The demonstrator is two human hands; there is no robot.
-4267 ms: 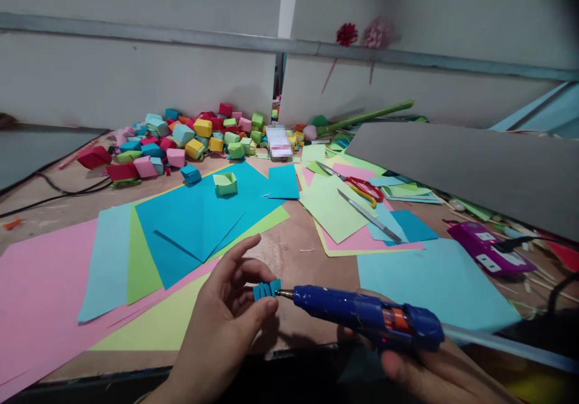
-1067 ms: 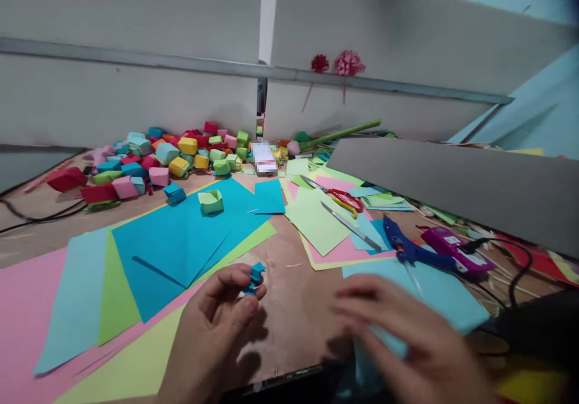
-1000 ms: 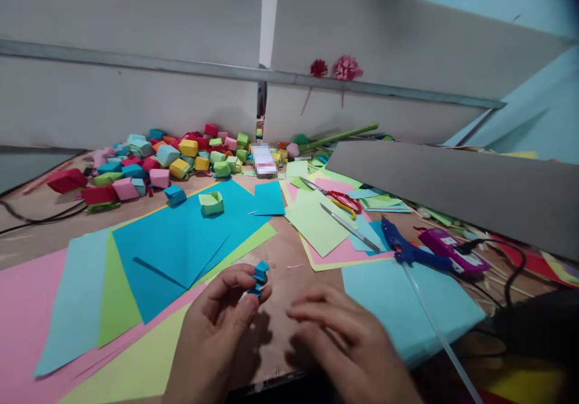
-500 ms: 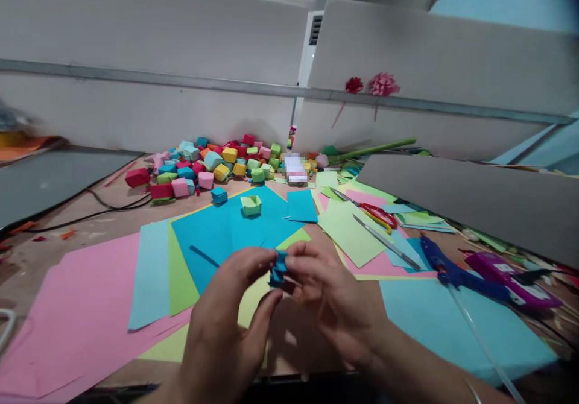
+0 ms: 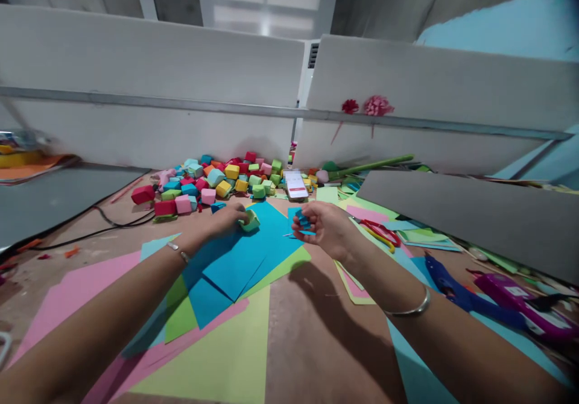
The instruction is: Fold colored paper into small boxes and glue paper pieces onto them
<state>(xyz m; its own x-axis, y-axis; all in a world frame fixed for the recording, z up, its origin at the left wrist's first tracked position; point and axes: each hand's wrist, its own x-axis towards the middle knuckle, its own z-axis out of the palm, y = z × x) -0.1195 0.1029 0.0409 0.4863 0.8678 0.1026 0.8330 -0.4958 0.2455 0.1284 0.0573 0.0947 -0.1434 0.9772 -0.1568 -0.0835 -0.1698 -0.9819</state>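
Note:
Out over the blue sheets [image 5: 244, 259], my left hand [image 5: 228, 218] has its fingertips closed on the rim of a small light-green folded paper box [image 5: 252, 222]. A blue paper cube [image 5: 218, 207] sits just behind that hand, partly covered by it. Between the thumb and fingers of my right hand [image 5: 326, 228] is a small blue folded paper piece [image 5: 300, 216], its shape partly hidden. Below this piece lies a small blue paper square [image 5: 294, 226] on the table.
Many coloured paper cubes [image 5: 208, 196] are heaped at the back beside a phone [image 5: 296, 185]. To the right lie red-and-yellow scissors [image 5: 382, 234], a blue glue gun [image 5: 470, 301] and a purple device [image 5: 520, 301]. Pink sheets [image 5: 85, 289] spread leftward; a cable [image 5: 113, 223] runs behind.
My hands have moved apart and forward. The left let go of the blue folded piece and took hold of the green box; the right keeps the blue piece. The view has tilted up.

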